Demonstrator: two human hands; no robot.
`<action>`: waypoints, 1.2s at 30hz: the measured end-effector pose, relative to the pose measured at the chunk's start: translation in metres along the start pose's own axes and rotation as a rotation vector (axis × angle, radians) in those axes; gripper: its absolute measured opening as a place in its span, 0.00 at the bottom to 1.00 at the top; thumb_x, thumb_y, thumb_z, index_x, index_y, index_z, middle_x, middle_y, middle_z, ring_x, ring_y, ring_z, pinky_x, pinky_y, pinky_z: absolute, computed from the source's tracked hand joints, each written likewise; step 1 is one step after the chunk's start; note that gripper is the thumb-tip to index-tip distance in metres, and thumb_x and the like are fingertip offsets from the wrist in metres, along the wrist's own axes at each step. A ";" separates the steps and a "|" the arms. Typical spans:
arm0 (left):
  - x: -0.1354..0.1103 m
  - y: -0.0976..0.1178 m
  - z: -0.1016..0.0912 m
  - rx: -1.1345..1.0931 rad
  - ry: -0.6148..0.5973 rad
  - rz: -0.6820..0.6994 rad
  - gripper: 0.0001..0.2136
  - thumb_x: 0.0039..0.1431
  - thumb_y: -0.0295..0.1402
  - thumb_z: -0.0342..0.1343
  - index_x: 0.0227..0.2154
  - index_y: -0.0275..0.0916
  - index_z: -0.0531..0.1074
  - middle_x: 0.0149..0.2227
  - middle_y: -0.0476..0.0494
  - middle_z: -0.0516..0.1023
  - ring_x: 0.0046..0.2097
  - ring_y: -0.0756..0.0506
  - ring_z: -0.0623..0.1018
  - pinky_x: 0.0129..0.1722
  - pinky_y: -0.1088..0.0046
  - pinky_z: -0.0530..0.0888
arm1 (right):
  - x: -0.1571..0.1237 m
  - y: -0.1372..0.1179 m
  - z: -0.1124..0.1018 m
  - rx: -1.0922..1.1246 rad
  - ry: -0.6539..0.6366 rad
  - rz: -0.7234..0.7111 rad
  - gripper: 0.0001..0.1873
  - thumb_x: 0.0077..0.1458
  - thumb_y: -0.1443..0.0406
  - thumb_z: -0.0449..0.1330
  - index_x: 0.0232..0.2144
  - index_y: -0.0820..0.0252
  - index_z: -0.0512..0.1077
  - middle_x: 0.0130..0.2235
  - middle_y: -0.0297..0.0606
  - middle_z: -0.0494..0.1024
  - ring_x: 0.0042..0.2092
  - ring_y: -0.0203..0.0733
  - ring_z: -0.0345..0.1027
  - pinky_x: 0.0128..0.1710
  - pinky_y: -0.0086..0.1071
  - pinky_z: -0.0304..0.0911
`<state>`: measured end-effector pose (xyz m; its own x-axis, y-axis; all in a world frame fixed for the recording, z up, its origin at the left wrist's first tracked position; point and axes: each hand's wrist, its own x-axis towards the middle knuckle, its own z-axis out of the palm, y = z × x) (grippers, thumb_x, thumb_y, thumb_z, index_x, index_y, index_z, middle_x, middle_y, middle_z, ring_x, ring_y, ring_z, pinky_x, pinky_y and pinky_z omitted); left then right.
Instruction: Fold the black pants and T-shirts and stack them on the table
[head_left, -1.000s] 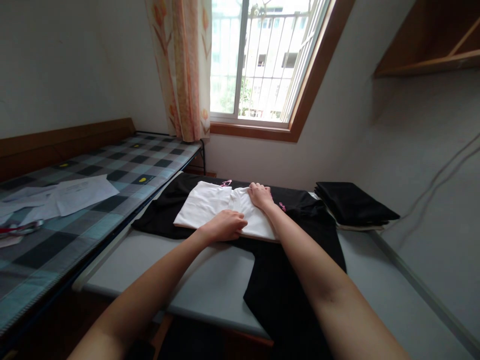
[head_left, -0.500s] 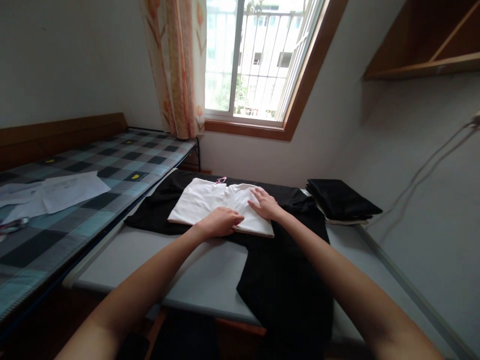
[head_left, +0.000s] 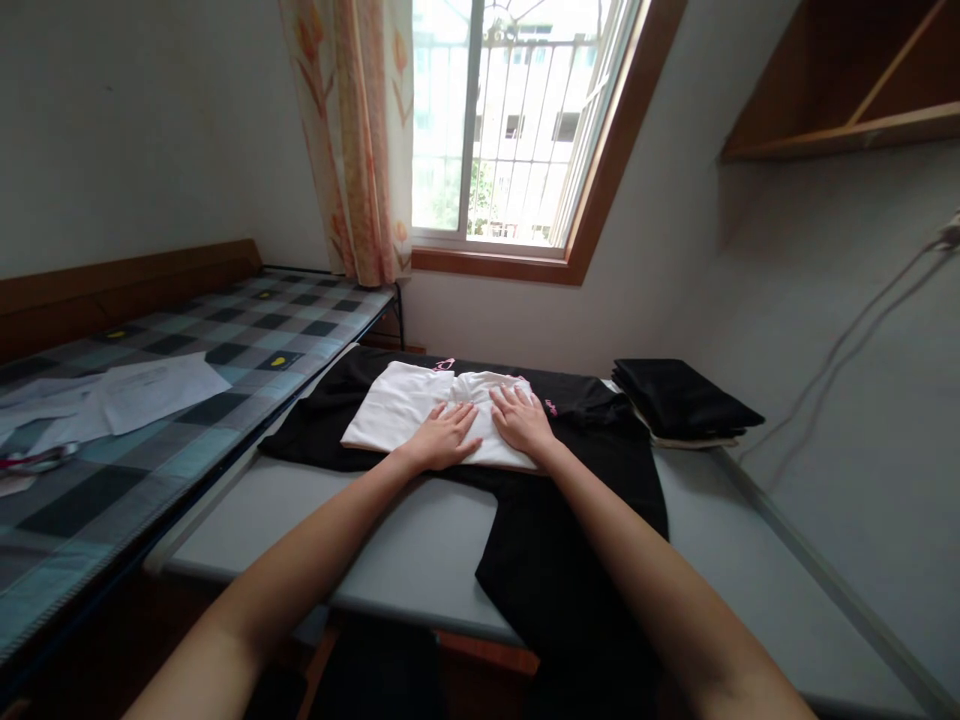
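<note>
A folded white garment lies on a black garment spread over the table, its lower part hanging past the front edge. My left hand rests flat on the white cloth, just left of its right half, with the fingers stretched out. On the right half lies my right hand, palm down and fingers apart. Neither hand grips anything. Small pink marks show on the black cloth behind and to the right of the white one.
The grey-white table stands beside a bed with a checked mattress, where papers lie. A stack of folded black cloth sits at the table's back right. A wooden shelf hangs on the right wall, near a cable.
My left hand has opened out from curled fingers to lie flat on the white cloth. My right hand has shifted slightly left and down. The view has moved a little.
</note>
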<state>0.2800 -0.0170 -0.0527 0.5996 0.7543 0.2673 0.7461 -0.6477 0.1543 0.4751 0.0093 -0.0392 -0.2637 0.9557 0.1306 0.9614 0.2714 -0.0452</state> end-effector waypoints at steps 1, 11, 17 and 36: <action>0.000 -0.002 0.004 0.002 -0.041 -0.005 0.27 0.68 0.45 0.43 0.65 0.37 0.57 0.67 0.32 0.58 0.68 0.39 0.57 0.66 0.53 0.51 | 0.000 -0.001 0.002 0.002 -0.006 0.001 0.29 0.66 0.57 0.40 0.67 0.55 0.56 0.69 0.39 0.53 0.69 0.53 0.43 0.65 0.49 0.40; 0.004 -0.018 -0.007 -0.124 0.192 -0.192 0.19 0.69 0.39 0.44 0.58 0.40 0.68 0.62 0.40 0.67 0.63 0.42 0.66 0.62 0.61 0.62 | -0.012 0.023 0.001 0.330 0.338 0.363 0.25 0.64 0.58 0.42 0.52 0.60 0.72 0.53 0.47 0.75 0.53 0.50 0.68 0.53 0.42 0.58; -0.007 -0.051 -0.021 0.072 0.216 -0.569 0.17 0.65 0.36 0.49 0.53 0.38 0.72 0.55 0.33 0.72 0.55 0.33 0.71 0.52 0.53 0.68 | -0.024 0.041 -0.013 0.222 0.064 0.570 0.30 0.62 0.47 0.45 0.36 0.60 0.79 0.41 0.53 0.80 0.48 0.59 0.72 0.50 0.49 0.57; 0.002 -0.015 0.006 -0.070 0.103 -0.114 0.19 0.67 0.43 0.47 0.55 0.45 0.72 0.58 0.41 0.72 0.59 0.39 0.69 0.61 0.55 0.55 | -0.017 0.040 -0.005 0.328 -0.119 0.530 0.27 0.63 0.48 0.45 0.39 0.60 0.76 0.45 0.49 0.80 0.52 0.57 0.70 0.53 0.50 0.57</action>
<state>0.2719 -0.0050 -0.0603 0.4769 0.8107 0.3396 0.7835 -0.5672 0.2538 0.5189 0.0030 -0.0379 0.2161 0.9709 -0.1031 0.8949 -0.2392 -0.3767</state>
